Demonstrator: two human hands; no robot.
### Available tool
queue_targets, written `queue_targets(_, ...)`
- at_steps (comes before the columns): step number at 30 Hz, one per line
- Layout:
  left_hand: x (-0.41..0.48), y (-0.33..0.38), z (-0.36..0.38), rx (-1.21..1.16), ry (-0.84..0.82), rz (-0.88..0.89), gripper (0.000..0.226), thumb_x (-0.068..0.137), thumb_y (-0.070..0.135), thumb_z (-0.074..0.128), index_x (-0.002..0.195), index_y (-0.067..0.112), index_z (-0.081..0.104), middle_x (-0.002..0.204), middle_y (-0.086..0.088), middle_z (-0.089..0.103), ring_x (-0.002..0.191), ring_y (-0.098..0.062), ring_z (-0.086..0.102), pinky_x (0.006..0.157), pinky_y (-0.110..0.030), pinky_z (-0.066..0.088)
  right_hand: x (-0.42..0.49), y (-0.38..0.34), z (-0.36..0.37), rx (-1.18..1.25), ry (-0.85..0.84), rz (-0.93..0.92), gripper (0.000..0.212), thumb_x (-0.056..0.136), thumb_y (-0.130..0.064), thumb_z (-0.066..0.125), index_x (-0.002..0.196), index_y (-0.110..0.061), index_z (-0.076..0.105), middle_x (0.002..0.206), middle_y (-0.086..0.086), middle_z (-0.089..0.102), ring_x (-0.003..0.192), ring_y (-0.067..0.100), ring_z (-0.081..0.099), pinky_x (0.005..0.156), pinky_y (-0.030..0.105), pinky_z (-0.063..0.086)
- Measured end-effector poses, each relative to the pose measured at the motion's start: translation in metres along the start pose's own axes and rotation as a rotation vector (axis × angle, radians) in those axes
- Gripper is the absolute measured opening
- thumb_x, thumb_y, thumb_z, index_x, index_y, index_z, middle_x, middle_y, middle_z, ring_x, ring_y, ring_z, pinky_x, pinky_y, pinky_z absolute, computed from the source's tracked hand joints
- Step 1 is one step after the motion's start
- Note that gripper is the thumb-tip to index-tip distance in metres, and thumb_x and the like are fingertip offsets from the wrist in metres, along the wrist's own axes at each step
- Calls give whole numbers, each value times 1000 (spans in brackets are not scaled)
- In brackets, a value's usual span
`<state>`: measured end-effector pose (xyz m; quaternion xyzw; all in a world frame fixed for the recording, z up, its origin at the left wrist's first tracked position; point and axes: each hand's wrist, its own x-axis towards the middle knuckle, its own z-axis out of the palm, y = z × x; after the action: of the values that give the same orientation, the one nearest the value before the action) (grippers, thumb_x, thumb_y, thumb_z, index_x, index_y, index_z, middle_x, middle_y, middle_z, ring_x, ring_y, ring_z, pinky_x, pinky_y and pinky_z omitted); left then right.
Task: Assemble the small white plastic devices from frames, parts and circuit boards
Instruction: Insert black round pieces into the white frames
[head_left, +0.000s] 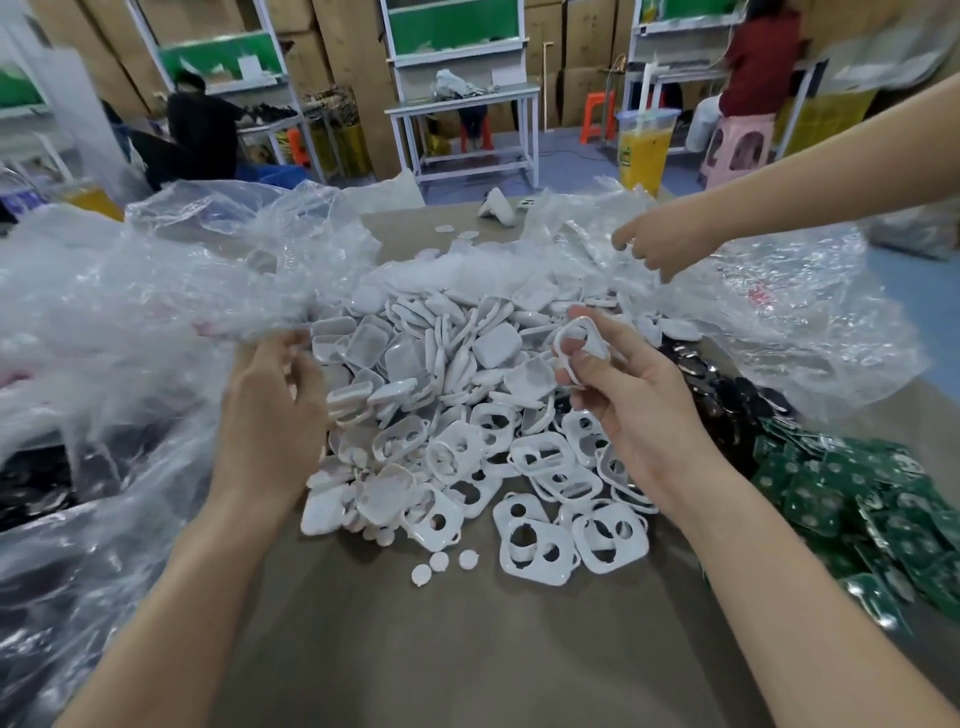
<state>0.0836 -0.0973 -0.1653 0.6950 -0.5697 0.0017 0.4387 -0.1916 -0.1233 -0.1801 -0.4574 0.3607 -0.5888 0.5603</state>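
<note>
**White frame pinched above the heap of parts**

The right hand (623, 410) is raised over the right side of the pile, its grip pressed together on a white plastic frame (577, 336); thumb and fingertips pinch the frame's rim, and it sits tilted, clear of the parts below. The left hand (272, 415) hangs at the pile's left edge with its back to the camera; its grip is loosely curled and slack, nothing is seen in it, and the fingertips lie just beside the crumpled clear plastic bag (156, 312).

Between the two hands the brown tabletop (415, 660) carries a heap of solid white shells (415, 358); nearer the camera lie flat white frames with cut-outs (545, 525), overlapping one another; two small white discs (439, 562) rest apart from the heap at its near edge. Green circuit boards (857, 509) are piled to the right, and dark round parts (727, 397) lie beyond them, too blurred to name more closely.

At the far right another person's hand (655, 248) reaches down onto a second clear bag (789, 317); a lidded cup of yellow drink (644, 150) stands at the tabletop's far edge.
</note>
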Motion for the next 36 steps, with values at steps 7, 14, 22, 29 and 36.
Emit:
queue_targets(7, 73, -36, -19, 460, -264, -152, 38, 102, 19, 48, 138, 10, 55, 127, -25, 63, 113, -44, 59, 98, -48, 46, 1, 0, 2, -34, -16, -28, 43, 97, -3, 61, 103, -43, 76, 95, -9, 74, 79, 11, 71, 64, 20, 50)
queue_targets(14, 71, -60, -29, 631, -330, -2, 24, 101, 15, 45, 113, 12, 66, 102, -20, 70, 84, -35, 63, 72, -40, 50, 0, 0, 7, -52, -34, -57, 41, 96, -2, 61, 113, -37, 73, 92, -9, 74, 77, 10, 68, 61, 20, 51)
queue_targets(22, 57, -34, -39, 612, -174, 146, 31, 104, 19, 41, 124, 13, 64, 123, -12, 63, 102, -37, 64, 81, -45, 54, -10, 4, 25, -145, -109, -120, 36, 97, -6, 62, 122, -31, 69, 100, -10, 74, 79, 8, 68, 65, 19, 52)
queue_targets(29, 85, -34, -25, 644, -364, -16, 18, 100, 6, 50, 104, 0, 67, 109, -22, 68, 93, -37, 66, 80, -44, 54, -12, 9, 37, -86, -151, -101, 35, 97, -4, 63, 117, -33, 64, 97, -5, 78, 83, 12, 75, 73, 18, 56)
queue_targets(36, 105, -63, -13, 740, -447, -133, 30, 103, 9, 44, 80, 8, 63, 86, -13, 63, 82, -31, 63, 78, -42, 54, -6, 6, 27, -37, -99, -113, 35, 97, -3, 63, 117, -32, 65, 99, -2, 78, 81, 14, 74, 73, 21, 58)
